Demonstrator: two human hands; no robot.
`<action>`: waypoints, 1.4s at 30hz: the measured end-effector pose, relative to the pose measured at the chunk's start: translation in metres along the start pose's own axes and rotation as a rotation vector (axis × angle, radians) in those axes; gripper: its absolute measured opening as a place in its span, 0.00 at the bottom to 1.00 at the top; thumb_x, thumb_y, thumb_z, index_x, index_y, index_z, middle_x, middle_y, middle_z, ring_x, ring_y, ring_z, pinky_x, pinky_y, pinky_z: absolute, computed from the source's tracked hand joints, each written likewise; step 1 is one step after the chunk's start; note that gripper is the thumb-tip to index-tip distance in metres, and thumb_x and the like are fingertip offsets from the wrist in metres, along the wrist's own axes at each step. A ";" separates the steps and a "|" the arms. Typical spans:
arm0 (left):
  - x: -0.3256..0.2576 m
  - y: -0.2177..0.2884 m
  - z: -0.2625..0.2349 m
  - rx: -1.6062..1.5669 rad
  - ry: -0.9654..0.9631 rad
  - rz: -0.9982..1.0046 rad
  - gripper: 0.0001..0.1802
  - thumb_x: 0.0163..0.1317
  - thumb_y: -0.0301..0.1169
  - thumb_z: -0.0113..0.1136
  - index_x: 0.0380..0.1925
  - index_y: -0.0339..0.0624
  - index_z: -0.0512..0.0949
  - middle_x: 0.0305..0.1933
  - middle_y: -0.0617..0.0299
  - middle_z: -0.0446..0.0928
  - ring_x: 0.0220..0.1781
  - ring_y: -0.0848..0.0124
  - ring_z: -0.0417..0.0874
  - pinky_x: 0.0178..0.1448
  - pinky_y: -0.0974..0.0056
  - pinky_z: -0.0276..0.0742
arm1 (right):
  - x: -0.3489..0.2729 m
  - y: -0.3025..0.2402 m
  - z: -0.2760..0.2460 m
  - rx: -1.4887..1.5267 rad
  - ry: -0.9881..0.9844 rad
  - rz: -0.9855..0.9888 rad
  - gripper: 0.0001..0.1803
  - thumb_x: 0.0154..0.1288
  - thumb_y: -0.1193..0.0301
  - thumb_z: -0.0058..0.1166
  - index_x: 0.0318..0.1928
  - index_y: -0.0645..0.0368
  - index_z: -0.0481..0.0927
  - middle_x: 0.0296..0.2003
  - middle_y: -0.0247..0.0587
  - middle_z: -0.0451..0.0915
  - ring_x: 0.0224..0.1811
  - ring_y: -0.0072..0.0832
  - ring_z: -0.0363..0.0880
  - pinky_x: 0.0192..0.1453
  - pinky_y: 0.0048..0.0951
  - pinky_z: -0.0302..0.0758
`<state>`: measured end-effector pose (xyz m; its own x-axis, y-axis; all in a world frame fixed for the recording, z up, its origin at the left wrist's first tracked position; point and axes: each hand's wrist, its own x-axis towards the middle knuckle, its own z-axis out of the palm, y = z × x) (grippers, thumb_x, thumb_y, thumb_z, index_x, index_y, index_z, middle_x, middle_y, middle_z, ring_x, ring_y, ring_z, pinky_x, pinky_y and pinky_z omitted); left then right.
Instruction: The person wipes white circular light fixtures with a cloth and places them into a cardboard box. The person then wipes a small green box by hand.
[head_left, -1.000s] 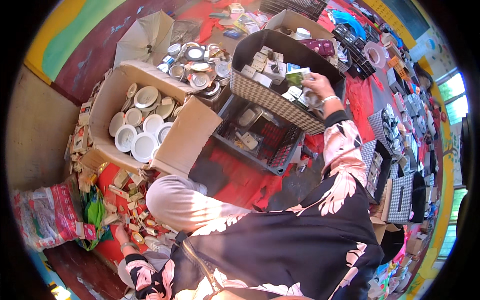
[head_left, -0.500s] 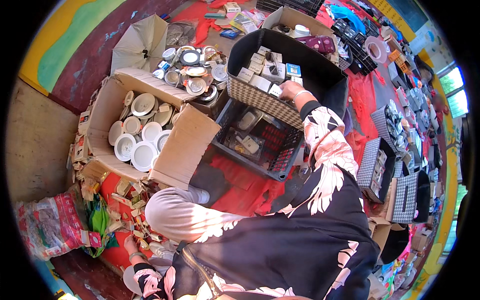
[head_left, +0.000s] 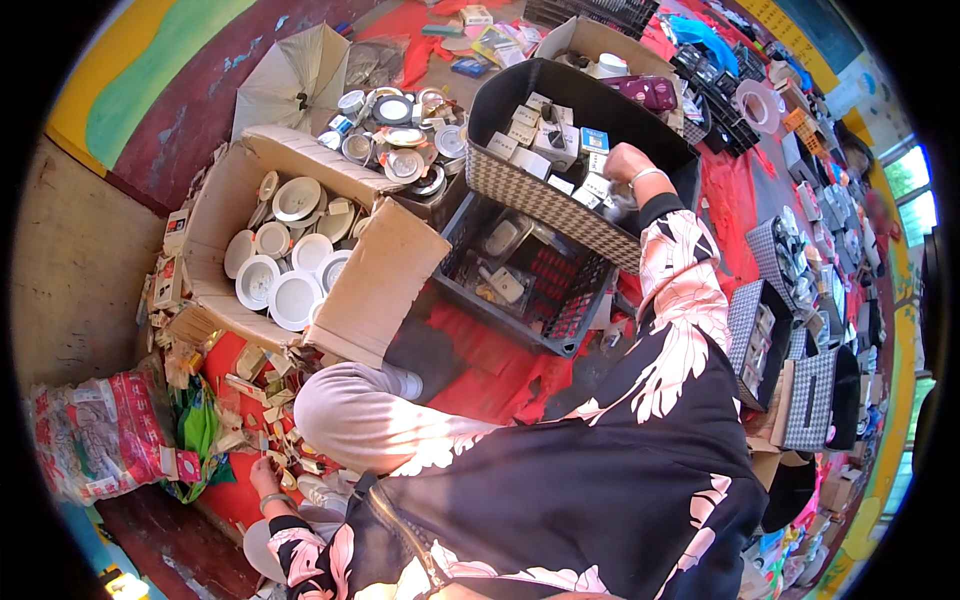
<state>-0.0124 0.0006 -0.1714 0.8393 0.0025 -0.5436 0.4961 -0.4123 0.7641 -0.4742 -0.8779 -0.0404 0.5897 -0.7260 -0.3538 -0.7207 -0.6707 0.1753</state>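
My right hand (head_left: 628,165) is over the right part of a black-lined storage bin (head_left: 555,215) with a houndstooth outside. Its fingers are curled closed, and a blurred greyish thing shows just below it; I cannot make out what it is. Several small white boxes (head_left: 555,145) stand in the bin's left part, with a blue-and-white box (head_left: 594,140) among them. My left hand (head_left: 265,477) hangs low at the left, near small loose pieces (head_left: 285,455) on the red floor covering. Its fingers are too small to read.
A cardboard box (head_left: 385,285) of round white light fittings (head_left: 295,300) stands at the left. Beyond it lie more fittings (head_left: 403,165) and an open umbrella (head_left: 300,85). Under the bin is a black crate (head_left: 570,340) with packaged items. More houndstooth bins (head_left: 815,400) line the right.
My right hand has moved right within the bin, away from the white boxes, and more of them show. The left hand stays about where it was. The view has shifted slightly.
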 end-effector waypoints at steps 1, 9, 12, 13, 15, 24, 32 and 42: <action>0.006 -0.004 0.001 -0.002 -0.024 -0.004 0.07 0.60 0.30 0.51 0.29 0.38 0.75 0.22 0.64 0.72 0.20 0.73 0.73 0.20 0.71 0.69 | 0.005 0.018 0.018 -0.041 -0.082 0.011 0.14 0.49 0.68 0.58 0.37 0.60 0.83 0.39 0.53 0.81 0.43 0.45 0.81 0.46 0.37 0.76; 0.012 -0.018 -0.017 -0.041 -0.070 0.007 0.07 0.60 0.30 0.51 0.29 0.38 0.75 0.24 0.62 0.74 0.22 0.73 0.75 0.22 0.70 0.73 | -0.016 -0.022 0.035 0.277 -0.026 0.400 0.17 0.49 0.64 0.60 0.37 0.62 0.83 0.39 0.54 0.80 0.42 0.46 0.79 0.47 0.37 0.75; 0.011 -0.019 -0.011 0.016 -0.039 0.030 0.08 0.61 0.31 0.52 0.30 0.38 0.76 0.25 0.62 0.75 0.22 0.73 0.75 0.22 0.69 0.73 | -0.024 -0.028 0.032 0.452 0.031 0.502 0.21 0.47 0.59 0.61 0.37 0.64 0.82 0.38 0.56 0.80 0.42 0.46 0.80 0.47 0.35 0.75; 0.009 -0.020 -0.011 0.053 -0.006 0.037 0.08 0.61 0.31 0.52 0.30 0.38 0.76 0.25 0.61 0.75 0.22 0.73 0.75 0.22 0.69 0.73 | -0.025 -0.028 0.029 0.543 -0.012 0.500 0.27 0.48 0.52 0.62 0.39 0.64 0.82 0.39 0.53 0.81 0.43 0.43 0.81 0.47 0.34 0.74; 0.006 -0.019 -0.013 0.032 -0.021 0.030 0.08 0.61 0.32 0.52 0.30 0.38 0.76 0.24 0.62 0.75 0.22 0.73 0.75 0.22 0.69 0.73 | -0.027 -0.035 0.025 0.684 -0.015 0.514 0.30 0.49 0.49 0.61 0.41 0.64 0.81 0.40 0.51 0.81 0.44 0.41 0.81 0.48 0.34 0.74; 0.001 -0.021 -0.011 0.048 -0.033 -0.041 0.06 0.60 0.29 0.52 0.30 0.39 0.75 0.24 0.62 0.74 0.20 0.73 0.74 0.21 0.69 0.70 | -0.001 -0.061 0.012 0.714 -0.059 0.816 0.31 0.46 0.56 0.66 0.50 0.59 0.78 0.54 0.42 0.75 0.57 0.37 0.74 0.59 0.37 0.70; 0.002 -0.021 0.000 0.139 -0.071 -0.024 0.07 0.61 0.31 0.51 0.32 0.40 0.75 0.26 0.63 0.75 0.24 0.72 0.76 0.25 0.68 0.74 | -0.012 -0.093 0.015 0.663 0.357 0.682 0.29 0.40 0.58 0.67 0.41 0.67 0.80 0.41 0.52 0.81 0.45 0.39 0.81 0.50 0.33 0.75; 0.004 -0.027 0.005 0.133 -0.012 0.008 0.09 0.61 0.32 0.51 0.29 0.36 0.75 0.22 0.63 0.75 0.19 0.74 0.73 0.22 0.71 0.71 | 0.037 -0.069 0.025 0.640 0.188 0.491 0.28 0.46 0.51 0.63 0.39 0.63 0.82 0.42 0.55 0.80 0.48 0.43 0.79 0.52 0.35 0.73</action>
<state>-0.0233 0.0072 -0.1958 0.8400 -0.0123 -0.5425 0.4548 -0.5293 0.7162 -0.4120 -0.8545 -0.0882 0.1643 -0.9651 -0.2037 -0.9468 -0.0963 -0.3070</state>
